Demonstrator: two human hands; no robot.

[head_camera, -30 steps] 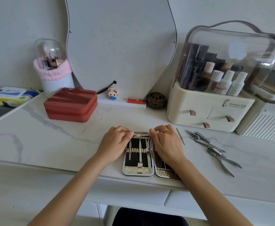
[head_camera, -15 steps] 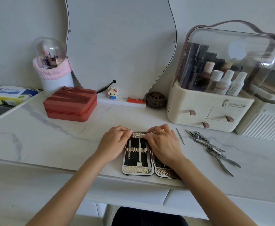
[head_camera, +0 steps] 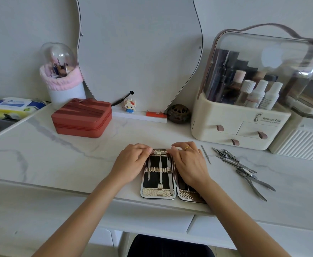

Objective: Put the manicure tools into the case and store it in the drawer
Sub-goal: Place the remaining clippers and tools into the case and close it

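The manicure case (head_camera: 159,194) lies open and flat near the table's front edge. Its left half has a black lining, and three slim metal tools (head_camera: 160,171) sit under a gold strap. My left hand (head_camera: 131,164) and my right hand (head_camera: 189,164) rest on either side of the case, fingertips meeting on the gold band at its top edge. My right hand and forearm cover most of the case's right half. Several loose metal tools (head_camera: 240,167) lie in a pile to the right. One thin metal stick (head_camera: 206,154) lies between them and my right hand.
A cream cosmetic organizer (head_camera: 240,119) with small drawers stands at the back right, with a white ribbed box (head_camera: 300,143) beside it. A red zip box (head_camera: 81,117), a brush holder (head_camera: 63,84) and a mirror (head_camera: 139,52) stand at the back. White drawer fronts (head_camera: 148,219) run under the tabletop.
My right hand's fingers slid left across the case's top edge and back a little. Both hands stay at the top of the case. The loose tools have not moved.
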